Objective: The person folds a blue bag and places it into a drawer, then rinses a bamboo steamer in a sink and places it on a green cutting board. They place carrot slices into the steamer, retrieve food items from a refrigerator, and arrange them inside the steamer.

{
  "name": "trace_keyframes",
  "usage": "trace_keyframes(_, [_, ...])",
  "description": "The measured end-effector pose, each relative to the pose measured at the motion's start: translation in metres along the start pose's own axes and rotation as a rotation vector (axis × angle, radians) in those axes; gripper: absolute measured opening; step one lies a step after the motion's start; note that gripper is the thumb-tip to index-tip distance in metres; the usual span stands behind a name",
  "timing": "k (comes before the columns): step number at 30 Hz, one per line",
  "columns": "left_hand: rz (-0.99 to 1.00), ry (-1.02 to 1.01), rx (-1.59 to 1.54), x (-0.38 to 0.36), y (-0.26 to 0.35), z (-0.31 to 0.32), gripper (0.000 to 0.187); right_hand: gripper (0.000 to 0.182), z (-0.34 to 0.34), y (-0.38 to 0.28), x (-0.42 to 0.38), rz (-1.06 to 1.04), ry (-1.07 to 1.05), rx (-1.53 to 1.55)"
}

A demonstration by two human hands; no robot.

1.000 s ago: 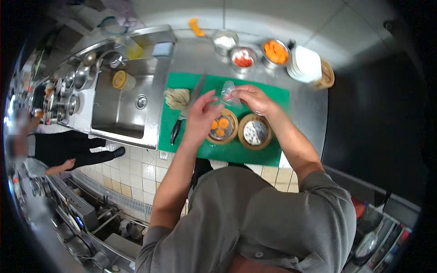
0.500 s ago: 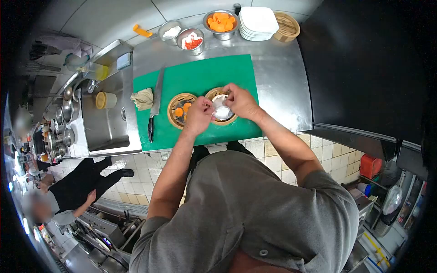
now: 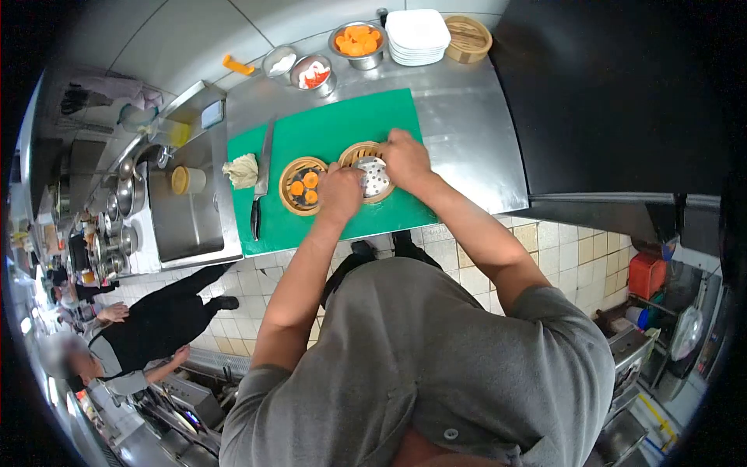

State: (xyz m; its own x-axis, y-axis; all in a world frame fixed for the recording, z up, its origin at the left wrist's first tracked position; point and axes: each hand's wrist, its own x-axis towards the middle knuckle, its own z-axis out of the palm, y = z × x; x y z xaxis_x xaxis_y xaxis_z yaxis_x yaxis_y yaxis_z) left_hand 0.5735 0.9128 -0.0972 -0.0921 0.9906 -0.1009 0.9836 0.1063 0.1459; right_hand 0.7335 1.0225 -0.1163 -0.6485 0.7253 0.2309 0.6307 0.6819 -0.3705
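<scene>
A bamboo steamer basket [image 3: 360, 149] sits on the green cutting board [image 3: 389, 109]. Inside it lies a round, pale steamer liner [image 3: 377, 177] dotted with holes. My left hand [image 3: 342, 194] is at the basket's left side, its fingers closed at the liner's edge. At the right side my right hand [image 3: 407, 165] has its fingers bent in over the rim, closed on the liner's other edge; the fingertips are partly hidden. Close to my left hand stands a second steamer basket [image 3: 285, 192] with three carrot slices [image 3: 310, 180] on a dark-looking liner.
A knife [image 3: 263, 167] and a crumpled cloth [image 3: 242, 170] lie on the board's left. Along the wall stand a bowl of carrot slices [image 3: 358, 40], smaller bowls [image 3: 313, 75], stacked white plates [image 3: 418, 31] and a bamboo lid [image 3: 468, 39]. A sink [image 3: 187, 222] and another person [image 3: 156, 323] are left.
The liner, earlier bunched and lifted between my hands, now lies flatter in the right basket with its holes showing. My hands have moved to its sides. The view has shifted slightly.
</scene>
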Motion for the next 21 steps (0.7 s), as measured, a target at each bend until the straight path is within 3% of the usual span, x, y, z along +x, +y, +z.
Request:
trace_keyframes(1, [0.018, -0.048, 0.029, 0.002, 0.0, -0.005, 0.035, 0.018, -0.015, 0.006, -0.005, 0.069, 0.032, 0.137])
trace_keyframes(3, [0.051, -0.06, 0.056, 0.001, 0.005, -0.016, 0.045, 0.02, -0.041, 0.028, -0.032, 0.021, 0.368, 0.346])
trace_keyframes(7, [0.131, -0.197, 0.201, 0.01, 0.008, -0.019, 0.068, 0.017, -0.158, 0.055, -0.121, 0.404, 0.442, 0.28])
trace_keyframes(10, [0.138, -0.351, 0.107, 0.019, 0.006, -0.039, 0.066, 0.018, -0.251, 0.062, -0.194, 0.39, 0.783, 0.091])
trace_keyframes(11, [0.15, -0.269, 0.026, 0.025, -0.007, -0.026, 0.057, 0.017, -0.28, 0.063, -0.218, 0.482, 0.923, 0.253])
trace_keyframes(12, [0.166, -0.261, 0.016, 0.029, -0.016, -0.022, 0.057, 0.018, -0.317, 0.057, -0.235, 0.438, 1.034, 0.104])
trace_keyframes(13, [0.131, -0.229, -0.122, 0.034, -0.023, -0.021, 0.048, 0.019, -0.345, 0.075, -0.261, 0.394, 1.179, 0.223])
trace_keyframes(15, [0.104, -0.198, -0.266, 0.04, -0.02, -0.013, 0.04, 0.032, -0.401, 0.084, -0.27, 0.208, 1.249, 0.144])
trace_keyframes(17, [0.079, 0.075, -0.359, 0.038, -0.012, -0.004, 0.027, 0.045, -0.431, 0.091, -0.253, 0.218, 1.103, -0.006])
trace_keyframes(19, [0.065, 0.004, -0.292, 0.02, 0.013, 0.001, 0.025, 0.074, -0.428, 0.097, -0.242, 0.403, 0.869, -0.119])
trace_keyframes(20, [0.043, -0.057, -0.229, 0.017, 0.024, 0.002, 0.024, 0.098, -0.419, 0.114, -0.242, 0.302, 0.844, -0.302])
trace_keyframes(21, [0.131, 0.061, -0.1, 0.031, 0.015, 0.036, 0.027, 0.104, -0.414, 0.119, -0.247, 0.285, 0.845, -0.433])
